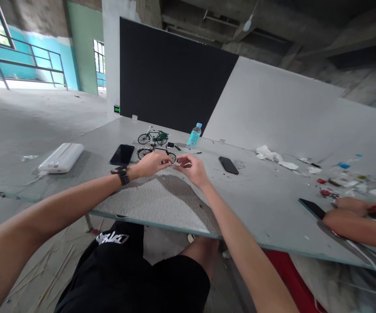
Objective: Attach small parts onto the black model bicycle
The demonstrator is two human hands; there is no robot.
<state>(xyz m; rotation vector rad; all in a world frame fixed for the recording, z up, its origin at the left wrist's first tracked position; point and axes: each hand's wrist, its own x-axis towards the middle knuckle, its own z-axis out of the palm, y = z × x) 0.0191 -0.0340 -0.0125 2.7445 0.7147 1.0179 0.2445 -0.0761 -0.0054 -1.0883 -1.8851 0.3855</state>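
My left hand (154, 164) and my right hand (191, 167) meet low over the table, fingertips close together in a pinch. Between them is a tiny pale, thin piece (174, 164), too small to name. Just behind my hands stands a black model bicycle (144, 154), partly hidden by my left hand. Farther back is a green model bicycle (153, 137) with a green box or bag at its rear wheel. Small black parts (171, 144) lie to the right of the bicycles. A dark watch (121, 174) is on my left wrist.
On the left lie a white power bank (62, 158) with a cable and a dark phone (122, 154). A blue-capped bottle (194, 135) stands behind; another phone (228, 165) lies right. White tissue (274, 157), clutter and another person's arm (359, 226) are farther right.
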